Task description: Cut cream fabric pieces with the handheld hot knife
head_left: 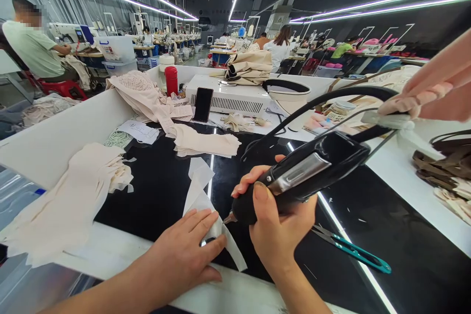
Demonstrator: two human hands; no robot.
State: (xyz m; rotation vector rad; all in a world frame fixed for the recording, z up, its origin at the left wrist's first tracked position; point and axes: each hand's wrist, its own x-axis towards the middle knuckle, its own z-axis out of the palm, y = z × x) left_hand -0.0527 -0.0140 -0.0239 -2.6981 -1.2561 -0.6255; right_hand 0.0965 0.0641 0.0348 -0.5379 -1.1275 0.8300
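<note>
My right hand [281, 225] is wrapped round a black glue gun [294, 176] with a silver lever and a hose at its rear. Its metal nozzle [230, 218] points left and down at a pale fabric strip [235, 250], by its edge. My left hand [184, 250] lies on the strip with fingers stretched out, pressing it to the black table top [154, 206]. Part of the strip is hidden under that hand. To the right of my right hand lie teal thread snips [360, 252].
Stacked cream fabric pieces [69, 196] lie at left, a folded cream bundle [206, 141] ahead. Behind stand a phone [203, 104], a red bottle [171, 81] and a white vented box [224, 95]. A black hose [324, 95] arches overhead at right. Beyond, a person [37, 49] sits at a sewing machine.
</note>
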